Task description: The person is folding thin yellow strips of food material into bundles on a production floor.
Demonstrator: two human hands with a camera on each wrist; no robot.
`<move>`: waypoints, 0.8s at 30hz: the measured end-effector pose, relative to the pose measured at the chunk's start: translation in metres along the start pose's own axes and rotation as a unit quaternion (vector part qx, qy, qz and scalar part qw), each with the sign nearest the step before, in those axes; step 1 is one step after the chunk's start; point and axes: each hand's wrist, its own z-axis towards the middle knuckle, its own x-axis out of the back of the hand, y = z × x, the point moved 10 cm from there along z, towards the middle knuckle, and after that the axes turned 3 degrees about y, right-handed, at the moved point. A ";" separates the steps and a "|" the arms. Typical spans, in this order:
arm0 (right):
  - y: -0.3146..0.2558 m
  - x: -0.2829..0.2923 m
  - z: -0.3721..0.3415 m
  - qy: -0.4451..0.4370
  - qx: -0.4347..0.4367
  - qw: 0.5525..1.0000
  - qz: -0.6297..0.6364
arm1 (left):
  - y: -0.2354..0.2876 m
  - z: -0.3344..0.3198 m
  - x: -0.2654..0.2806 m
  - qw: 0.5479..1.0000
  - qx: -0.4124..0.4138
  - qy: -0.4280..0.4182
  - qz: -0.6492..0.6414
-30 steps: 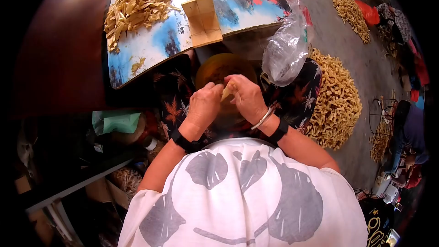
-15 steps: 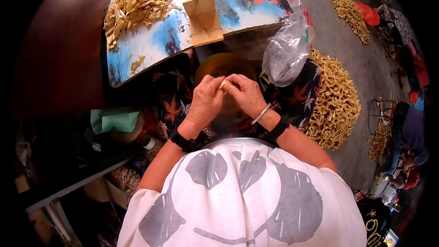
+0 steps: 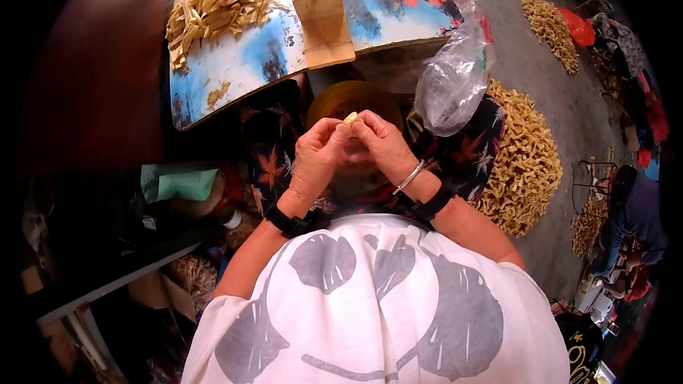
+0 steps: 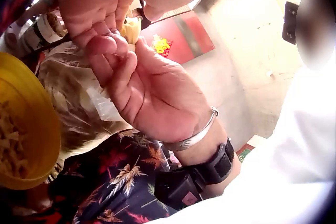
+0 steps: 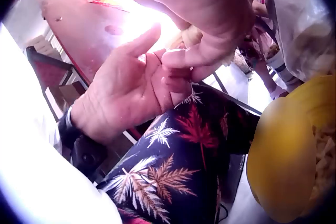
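Between the fingertips of both hands is a small pale yellow folded strip (image 3: pixel 351 119), bunched into a compact piece. My left hand (image 3: pixel 315 160) pinches its left side with thumb and forefinger. From the other side my right hand (image 3: pixel 388 148), with a silver bangle at the wrist, pinches it too. In the left wrist view the strip (image 4: pixel 131 28) stands up between the fingers, its lower end hidden by them. A yellow bowl (image 4: pixel 44 103) holding several pale pieces sits in the lap below the hands.
A painted board (image 3: pixel 242 75) in front bears a heap of flat yellow strips (image 3: pixel 220 7) and a wooden stand (image 3: pixel 324 28) at its near edge. A clear plastic bag (image 3: pixel 452 92) hangs at its right. Piles of small twisted pieces (image 3: pixel 523 163) lie on the floor to the right.
The strip has gone from a longer, pointed shape to a compact folded piece at the fingertips. Both hands have turned and risen slightly, staying close together.
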 end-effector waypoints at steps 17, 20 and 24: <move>-0.024 -0.005 -0.022 0.088 0.034 0.990 -0.108 | -0.024 -0.007 -0.022 0.932 0.150 -0.084 -0.319; -0.054 -0.003 -0.020 0.100 0.256 0.891 -0.362 | -0.013 0.001 -0.007 0.974 0.078 -0.043 -0.206; -0.078 -0.001 -0.013 0.073 0.240 0.922 -0.296 | -0.006 -0.005 -0.017 0.982 0.100 -0.139 -0.074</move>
